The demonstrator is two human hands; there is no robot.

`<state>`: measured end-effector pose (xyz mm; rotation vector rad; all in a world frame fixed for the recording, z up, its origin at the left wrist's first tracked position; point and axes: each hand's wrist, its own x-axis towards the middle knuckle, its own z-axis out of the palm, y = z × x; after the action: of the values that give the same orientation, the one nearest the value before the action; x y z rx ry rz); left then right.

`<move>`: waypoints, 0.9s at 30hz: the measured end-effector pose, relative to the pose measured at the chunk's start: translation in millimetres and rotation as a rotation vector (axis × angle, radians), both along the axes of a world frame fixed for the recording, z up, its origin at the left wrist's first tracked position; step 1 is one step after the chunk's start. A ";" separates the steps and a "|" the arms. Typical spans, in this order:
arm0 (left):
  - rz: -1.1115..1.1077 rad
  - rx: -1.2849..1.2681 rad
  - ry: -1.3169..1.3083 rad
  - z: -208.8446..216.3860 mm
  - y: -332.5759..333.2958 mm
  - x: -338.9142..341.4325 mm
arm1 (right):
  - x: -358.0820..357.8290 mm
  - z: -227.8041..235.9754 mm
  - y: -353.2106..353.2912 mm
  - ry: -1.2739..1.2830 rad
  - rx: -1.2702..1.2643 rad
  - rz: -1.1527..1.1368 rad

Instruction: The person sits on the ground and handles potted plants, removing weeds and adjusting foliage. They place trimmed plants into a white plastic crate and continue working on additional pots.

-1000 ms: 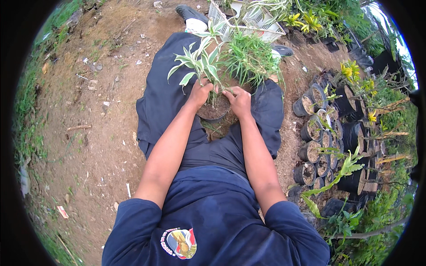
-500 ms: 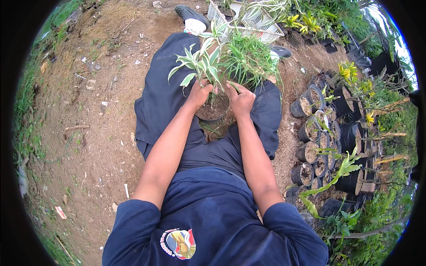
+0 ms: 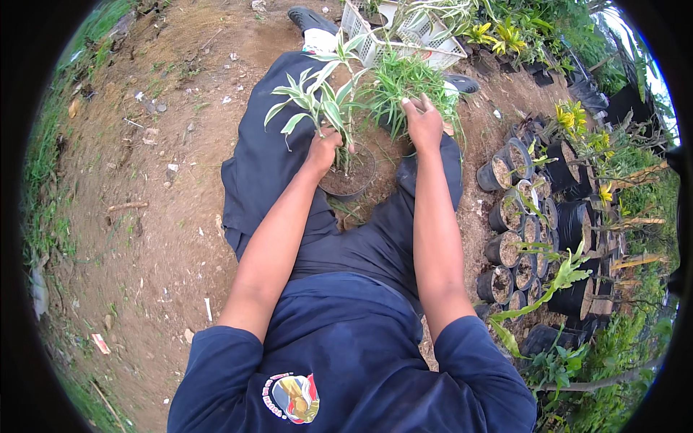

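Note:
My left hand point(image 3: 323, 151) is closed around the stems of a plant with white-edged green leaves point(image 3: 310, 101). The stems stand in a round dark pot point(image 3: 349, 189) of brown soil between my legs. My right hand point(image 3: 424, 128) is at a bushy clump of thin green leaves point(image 3: 398, 90), beyond the pot and to its right. Its thumb and fingers look slightly apart at the leaves, with nothing plainly held between them. Part of the clump is hidden behind that hand.
A white plastic crate point(image 3: 433, 52) holding striped-leaf plants stands beyond my feet. Rows of small black pots of soil point(image 3: 495, 175) line the right side, with black planting bags point(image 3: 574, 224) behind them. A long lobed green leaf point(image 3: 559, 281) juts over the pots. Brown dirt ground point(image 3: 144, 238) spreads to the left.
My right hand has moved from the pot, where it had a green strip at its fingers, up and right to the leafy clump. My left hand still grips the stems, which lean slightly left.

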<state>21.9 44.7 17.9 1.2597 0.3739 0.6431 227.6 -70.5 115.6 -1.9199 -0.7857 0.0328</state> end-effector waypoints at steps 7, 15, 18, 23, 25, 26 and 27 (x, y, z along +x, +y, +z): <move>0.024 -0.084 -0.111 -6.9 4.0 -0.6 | -57.6 -36.8 -26.8 -0.252 -0.293 0.616; -0.008 -0.202 -0.164 -4.6 0.7 -2.2 | -67.6 -70.2 -35.2 -0.416 -0.267 0.572; -0.007 -0.217 -0.195 -5.0 0.8 -1.0 | -68.1 -68.3 -37.6 -0.381 -0.208 0.525; -0.002 -0.152 -0.200 -8.6 3.8 -0.3 | -74.8 -58.4 -40.0 -0.322 -0.089 0.386; -0.012 -0.102 -0.197 -7.7 4.8 -1.3 | -75.6 -52.3 -41.8 -0.254 -0.062 0.355; -0.009 -0.121 -0.179 -6.6 4.1 -1.7 | -75.5 -49.1 -42.6 -0.161 -0.090 0.318; -0.006 -0.141 -0.161 -4.9 2.8 -1.8 | -75.1 -46.0 -42.6 -0.069 -0.118 0.280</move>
<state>20.0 47.5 13.0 1.0674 0.2766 0.6958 152.6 -113.0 69.6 -1.9156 -1.1162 0.1894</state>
